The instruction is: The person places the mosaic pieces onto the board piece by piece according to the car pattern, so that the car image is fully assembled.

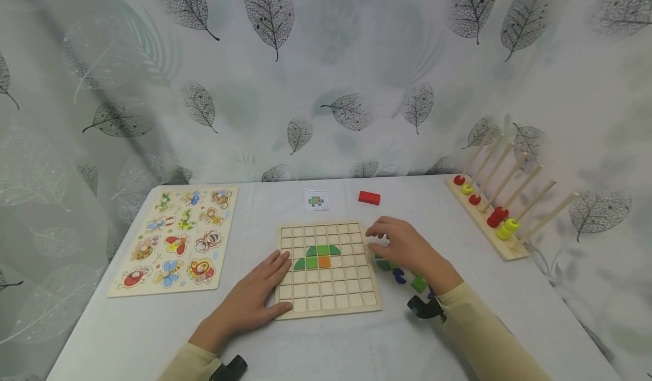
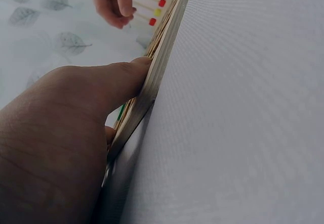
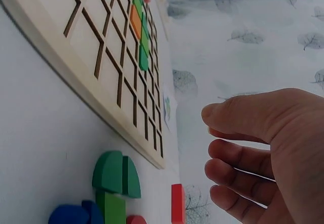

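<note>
A square wooden grid board (image 1: 355,300) lies on the table. Several green pieces (image 1: 323,250) and one orange square (image 1: 324,262) sit in its cells. My left hand (image 1: 254,293) rests on the board's left edge, fingers extended and thumb at the near corner; the left wrist view shows the thumb (image 2: 119,80) against the rim. Above the board's right edge hovers my right hand (image 1: 410,251), its fingers loosely bent, with nothing visible between them. Beneath it lie loose green pieces (image 3: 110,172) and blue pieces (image 3: 70,214), partly hidden by the hand and arm in the head view.
Behind the board are a small picture card (image 1: 316,200) with a pattern on a grid and a red block (image 1: 369,198). A wooden bug puzzle (image 1: 170,214) lies at left. At right stands a peg rack (image 1: 481,221) with red and yellow beads.
</note>
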A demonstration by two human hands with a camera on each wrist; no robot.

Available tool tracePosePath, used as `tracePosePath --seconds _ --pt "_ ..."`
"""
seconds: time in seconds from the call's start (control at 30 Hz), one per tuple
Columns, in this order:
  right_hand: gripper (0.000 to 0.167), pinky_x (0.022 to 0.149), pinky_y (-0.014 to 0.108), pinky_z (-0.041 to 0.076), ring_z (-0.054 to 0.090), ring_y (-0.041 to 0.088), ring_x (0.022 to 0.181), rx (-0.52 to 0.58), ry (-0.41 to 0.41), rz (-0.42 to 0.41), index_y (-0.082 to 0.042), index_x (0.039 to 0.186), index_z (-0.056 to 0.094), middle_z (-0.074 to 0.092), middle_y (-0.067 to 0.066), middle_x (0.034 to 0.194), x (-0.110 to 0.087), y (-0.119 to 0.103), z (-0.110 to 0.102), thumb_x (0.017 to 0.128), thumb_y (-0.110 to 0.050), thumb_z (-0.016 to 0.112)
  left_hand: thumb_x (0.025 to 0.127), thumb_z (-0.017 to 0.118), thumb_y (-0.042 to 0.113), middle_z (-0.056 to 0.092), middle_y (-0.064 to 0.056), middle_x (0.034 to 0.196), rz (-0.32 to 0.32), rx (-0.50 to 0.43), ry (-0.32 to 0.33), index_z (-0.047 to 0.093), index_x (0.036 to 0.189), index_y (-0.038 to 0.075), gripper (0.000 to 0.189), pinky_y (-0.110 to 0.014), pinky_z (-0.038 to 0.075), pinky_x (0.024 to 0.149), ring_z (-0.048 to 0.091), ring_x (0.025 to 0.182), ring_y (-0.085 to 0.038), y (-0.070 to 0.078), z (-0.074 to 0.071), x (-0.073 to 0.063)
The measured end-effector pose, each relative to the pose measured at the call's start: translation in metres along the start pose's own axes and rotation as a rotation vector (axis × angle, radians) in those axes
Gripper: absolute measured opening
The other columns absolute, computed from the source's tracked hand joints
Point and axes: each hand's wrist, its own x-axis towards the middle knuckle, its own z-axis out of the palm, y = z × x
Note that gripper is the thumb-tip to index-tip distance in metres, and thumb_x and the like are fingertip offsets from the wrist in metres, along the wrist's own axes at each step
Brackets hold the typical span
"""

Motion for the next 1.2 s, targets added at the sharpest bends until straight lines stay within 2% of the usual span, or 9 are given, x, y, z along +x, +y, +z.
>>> tracePosePath --seconds 0.23,0.4,0.93,1.2 --pt "0.024 0.082 0.037 0.060 0.065 0.019 0.098 0.002 0.000 0.025 -0.011 0.117 0.081 0.071 -0.003 0.109 -0.008 0.006 -0.011 0.094 -0.014 0.087 0.100 0.069 0.059 0.031 -0.006 0.176 0.003 -0.006 0.000 0.040 0.168 0.006 0.091 -0.056 0.033 0.126 0.022 0.164 -0.031 0.000 0.000 0.000" --pt "0.024 0.085 0.039 0.061 0.064 0.020 0.100 -0.001 -0.006 0.074 -0.011 0.118 0.081 0.073 -0.001 0.113 -0.013 0.012 -0.016 0.095 -0.014 0.086 0.100 0.069 0.059 0.031 -0.006 0.177 0.000 -0.010 0.002 0.040 0.168 0.006 0.091 -0.056 0.033 0.126 0.022 0.164 -0.031 0.001 0.000 0.000" --pt "0.019 0.086 0.042 0.064 0.067 0.022 0.099 -0.030 -0.035 0.113 -0.014 0.114 0.084 0.074 0.001 0.118 -0.023 0.041 -0.012 0.096 -0.009 0.084 0.100 0.069 0.059 0.031 -0.006 0.177 0.005 -0.005 0.004 0.039 0.168 0.006 0.091 -0.055 0.032 0.127 0.022 0.164 -0.030 -0.001 -0.001 0.000" --pt "0.025 0.097 0.047 0.062 0.069 0.030 0.119 0.009 -0.103 0.133 -0.016 0.118 0.085 0.075 0.004 0.127 -0.025 0.050 -0.002 0.099 -0.003 0.077 0.101 0.068 0.060 0.030 -0.006 0.177 0.009 -0.007 0.003 0.039 0.169 0.006 0.092 -0.055 0.032 0.127 0.021 0.164 -0.030 -0.002 0.001 0.000"
